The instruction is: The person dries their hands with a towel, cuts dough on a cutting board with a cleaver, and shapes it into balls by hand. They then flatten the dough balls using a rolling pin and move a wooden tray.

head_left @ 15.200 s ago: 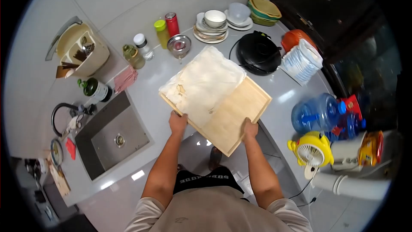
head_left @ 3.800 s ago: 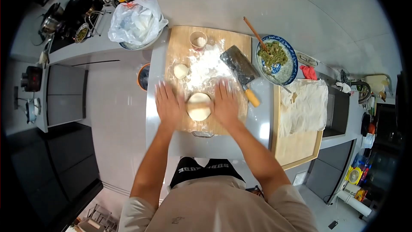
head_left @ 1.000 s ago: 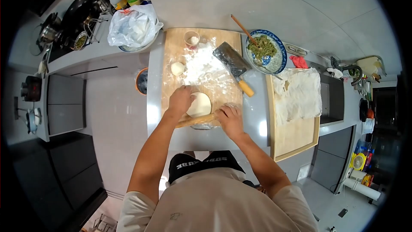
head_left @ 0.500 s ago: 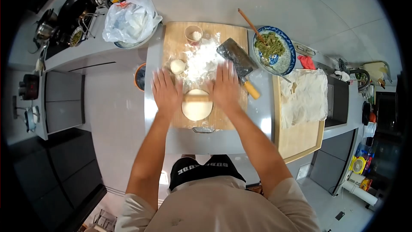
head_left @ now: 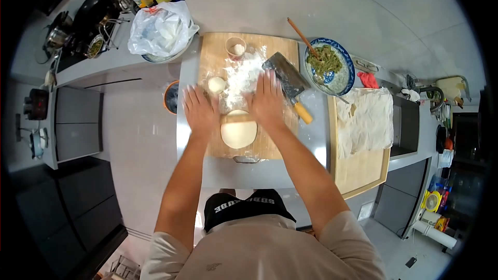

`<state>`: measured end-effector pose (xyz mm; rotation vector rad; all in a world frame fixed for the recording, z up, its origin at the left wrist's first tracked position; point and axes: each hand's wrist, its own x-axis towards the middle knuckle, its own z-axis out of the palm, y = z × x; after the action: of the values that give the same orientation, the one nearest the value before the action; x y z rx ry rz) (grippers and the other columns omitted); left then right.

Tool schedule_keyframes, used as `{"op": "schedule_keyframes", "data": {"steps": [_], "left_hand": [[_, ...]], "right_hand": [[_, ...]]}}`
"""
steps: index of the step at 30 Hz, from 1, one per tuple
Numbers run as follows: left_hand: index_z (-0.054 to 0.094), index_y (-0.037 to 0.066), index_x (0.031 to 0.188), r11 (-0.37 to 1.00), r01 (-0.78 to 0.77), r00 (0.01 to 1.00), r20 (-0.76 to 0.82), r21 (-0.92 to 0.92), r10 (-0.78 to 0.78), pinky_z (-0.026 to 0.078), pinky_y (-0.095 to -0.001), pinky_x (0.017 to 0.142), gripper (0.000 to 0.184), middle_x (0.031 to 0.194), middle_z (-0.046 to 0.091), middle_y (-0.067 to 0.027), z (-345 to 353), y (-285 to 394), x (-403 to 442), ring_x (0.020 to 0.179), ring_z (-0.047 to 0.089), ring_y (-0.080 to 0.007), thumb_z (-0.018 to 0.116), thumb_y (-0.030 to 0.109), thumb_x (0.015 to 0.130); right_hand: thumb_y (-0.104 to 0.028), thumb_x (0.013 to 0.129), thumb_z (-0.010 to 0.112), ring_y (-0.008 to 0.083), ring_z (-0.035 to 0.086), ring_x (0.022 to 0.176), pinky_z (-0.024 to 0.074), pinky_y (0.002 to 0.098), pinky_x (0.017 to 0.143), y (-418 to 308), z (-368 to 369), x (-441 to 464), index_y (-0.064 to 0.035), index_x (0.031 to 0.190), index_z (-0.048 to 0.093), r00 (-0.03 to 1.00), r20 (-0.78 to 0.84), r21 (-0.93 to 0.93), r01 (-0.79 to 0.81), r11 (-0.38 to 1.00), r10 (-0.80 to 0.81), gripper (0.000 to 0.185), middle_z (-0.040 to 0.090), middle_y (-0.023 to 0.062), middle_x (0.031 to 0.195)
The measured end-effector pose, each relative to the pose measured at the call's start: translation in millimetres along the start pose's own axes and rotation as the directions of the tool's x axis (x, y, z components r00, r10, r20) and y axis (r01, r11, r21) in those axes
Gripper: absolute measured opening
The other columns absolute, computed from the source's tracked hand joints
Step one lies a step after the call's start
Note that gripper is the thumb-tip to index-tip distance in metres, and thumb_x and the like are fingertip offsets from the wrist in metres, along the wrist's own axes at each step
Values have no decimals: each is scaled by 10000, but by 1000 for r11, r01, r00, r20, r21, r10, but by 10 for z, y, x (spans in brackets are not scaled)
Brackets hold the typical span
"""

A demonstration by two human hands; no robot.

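Note:
A flattened round of dough [head_left: 238,136] lies near the front of the wooden board [head_left: 211,46]. Across its far part runs a wooden rolling pin [head_left: 236,118], its ends hidden beneath my palms. My left hand [head_left: 201,110] rests flat on the left end, fingers stretched out. On the right end my right hand [head_left: 267,101] lies the same way, fingers straight and pointing forward. A small dough ball [head_left: 216,84] sits just beyond my left fingers. White flour [head_left: 244,75] covers the board's middle. Close to my right fingertips is a cleaver [head_left: 285,72] with a yellow handle.
A small cup [head_left: 236,46] with flour stands at the board's far edge. Right of the board is a blue-rimmed bowl [head_left: 351,75] of green filling with a wooden stick. Thin dough sheets [head_left: 365,119] lie on a wooden tray [head_left: 360,173]. A plastic bag [head_left: 162,28] covers a bowl at left.
The rolling pin and both hands have shifted slightly forward over the dough, toward its far edge. The view has tilted a little. Other things stay put.

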<state>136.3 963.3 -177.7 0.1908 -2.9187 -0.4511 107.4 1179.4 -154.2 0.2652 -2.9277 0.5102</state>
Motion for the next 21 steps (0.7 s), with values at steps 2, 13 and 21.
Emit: {"op": "schedule_keyframes", "data": {"steps": [2, 13, 21], "left_hand": [[396, -122, 1558, 1000, 21, 1000, 1, -7, -21, 235, -598, 1283, 744, 1631, 387, -357, 65, -19, 95, 1556, 305, -521, 536, 435, 1085], [601, -10, 1442, 883, -143, 948, 194, -446, 252, 460, -497, 1151, 564, 1398, 639, -261, -403, 119, -726, 1352, 568, -439, 701, 305, 984], [773, 75, 1106, 982, 86, 821, 570, -168, 26, 585, -493, 856, 290, 1039, 756, -166, -381, 306, -267, 1046, 716, -374, 759, 301, 926]], "right_hand": [[-474, 1034, 607, 422, 325, 1580, 236, 540, 1303, 34, 99, 158, 119, 1548, 440, 999, -24, -18, 34, 999, -35, 803, 440, 286, 1629], [-231, 862, 811, 289, 598, 1271, 451, 490, 1056, 204, -224, -1714, -122, 1280, 714, 994, 77, 142, 62, 988, -74, 442, 650, 63, 1338], [-180, 807, 823, 244, 624, 1149, 435, 459, 1059, 169, -463, -1830, -169, 1124, 769, 984, -58, 106, 172, 979, -166, 321, 676, 14, 1184]]}}
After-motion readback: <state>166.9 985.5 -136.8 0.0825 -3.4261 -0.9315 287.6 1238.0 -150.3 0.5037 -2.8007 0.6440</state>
